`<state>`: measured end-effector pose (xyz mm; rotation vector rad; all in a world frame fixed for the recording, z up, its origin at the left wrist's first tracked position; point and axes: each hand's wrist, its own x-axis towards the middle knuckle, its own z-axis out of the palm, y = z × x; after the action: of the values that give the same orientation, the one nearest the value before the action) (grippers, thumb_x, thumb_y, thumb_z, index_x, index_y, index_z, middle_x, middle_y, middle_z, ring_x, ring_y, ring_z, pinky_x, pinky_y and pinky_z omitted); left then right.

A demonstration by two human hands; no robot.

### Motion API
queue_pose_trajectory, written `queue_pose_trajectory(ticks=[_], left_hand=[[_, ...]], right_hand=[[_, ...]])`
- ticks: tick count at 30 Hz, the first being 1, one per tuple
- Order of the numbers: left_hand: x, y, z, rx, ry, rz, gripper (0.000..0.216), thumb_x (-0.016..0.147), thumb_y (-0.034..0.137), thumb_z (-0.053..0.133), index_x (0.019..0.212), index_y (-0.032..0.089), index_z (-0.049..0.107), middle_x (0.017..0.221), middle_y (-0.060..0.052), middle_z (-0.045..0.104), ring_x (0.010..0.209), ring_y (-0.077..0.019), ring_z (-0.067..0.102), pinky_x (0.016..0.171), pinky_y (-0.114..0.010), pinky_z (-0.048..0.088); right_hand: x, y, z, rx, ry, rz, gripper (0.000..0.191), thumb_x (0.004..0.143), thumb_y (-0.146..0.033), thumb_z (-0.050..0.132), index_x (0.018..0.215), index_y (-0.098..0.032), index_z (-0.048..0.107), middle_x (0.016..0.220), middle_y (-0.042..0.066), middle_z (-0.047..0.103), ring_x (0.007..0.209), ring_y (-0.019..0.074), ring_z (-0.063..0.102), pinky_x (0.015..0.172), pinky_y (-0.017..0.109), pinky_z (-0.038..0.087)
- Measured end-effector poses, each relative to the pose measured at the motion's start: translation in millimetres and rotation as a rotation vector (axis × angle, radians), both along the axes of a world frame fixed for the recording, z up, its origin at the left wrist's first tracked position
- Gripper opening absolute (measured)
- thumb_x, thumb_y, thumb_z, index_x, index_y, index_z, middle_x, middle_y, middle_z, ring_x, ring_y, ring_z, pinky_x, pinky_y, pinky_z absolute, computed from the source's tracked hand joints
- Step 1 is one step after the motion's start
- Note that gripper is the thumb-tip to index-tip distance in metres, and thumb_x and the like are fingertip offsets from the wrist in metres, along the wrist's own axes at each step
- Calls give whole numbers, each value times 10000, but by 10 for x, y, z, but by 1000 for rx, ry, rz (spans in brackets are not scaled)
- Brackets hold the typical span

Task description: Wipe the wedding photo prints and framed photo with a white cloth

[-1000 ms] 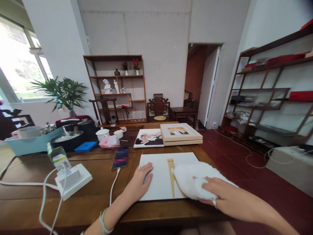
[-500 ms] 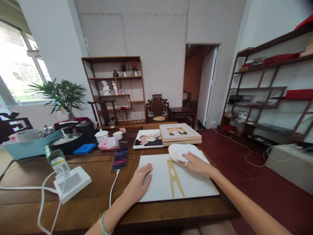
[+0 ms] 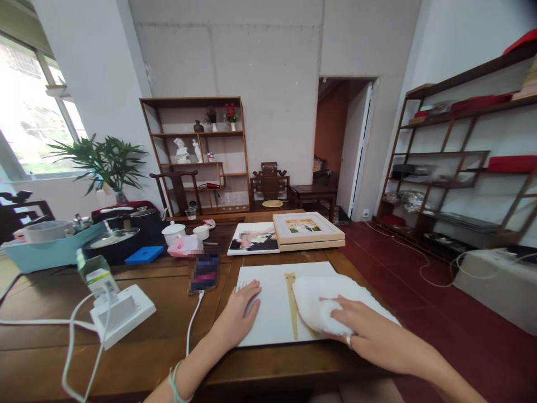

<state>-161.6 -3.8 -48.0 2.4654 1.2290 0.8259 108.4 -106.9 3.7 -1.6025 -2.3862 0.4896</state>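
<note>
Brown wooden table, white board flat near its front edge. Left hand flattened on board's left side, holding nothing. Right hand bunched on fluffy white cloth, over board's right side. Versus half a second ago: cloth nearer the wearer, now hiding most of gold design's right leg. Board white, thin.

A brown wooden table with visible plank seams carries a flat white rectangular panel near its front edge. Beyond it lie a white-edged portrait panel and, just right, stacked pale-wood picture frames. Leftward rest a dark-screened phone, a flat blue rectangular block and a light-blue plastic tray.
</note>
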Motion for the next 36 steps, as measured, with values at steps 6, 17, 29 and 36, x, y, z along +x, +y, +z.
queue_pose_trajectory(ticks=[6,17,29,36], left_hand=[[-3,2,-17,3,42,2,317,824,223,421,1100,186,573,1232,-104,538,1195,-242,434,1010,-494,286],[-11,-3,0,21,68,4,317,838,223,406,1112,172,556,1239,-102,532,1200,-230,428,1018,-476,288],[-13,29,-64,38,27,5,305,826,227,428,1100,197,560,1229,-91,542,1186,-232,445,1008,-485,294],[-4,29,-31,19,43,-49,335,831,190,411,1140,221,538,1238,-79,536,1201,-229,427,1015,-478,285]], right_hand=[[2,237,-46,-81,65,-73,321,780,-224,355,1017,-196,571,1196,77,528,1252,269,282,995,398,254],[14,1168,-200,55,194,-155,426,850,-458,349,1078,-161,552,1265,110,472,1261,290,258,995,414,223],[-426,447,-246,151,160,-120,320,843,-249,340,1058,-157,560,1248,102,499,1244,245,310,1038,437,159],[-596,153,-274,224,116,231,362,639,-58,424,941,-175,586,1248,93,494,1281,162,232,1077,389,57]])
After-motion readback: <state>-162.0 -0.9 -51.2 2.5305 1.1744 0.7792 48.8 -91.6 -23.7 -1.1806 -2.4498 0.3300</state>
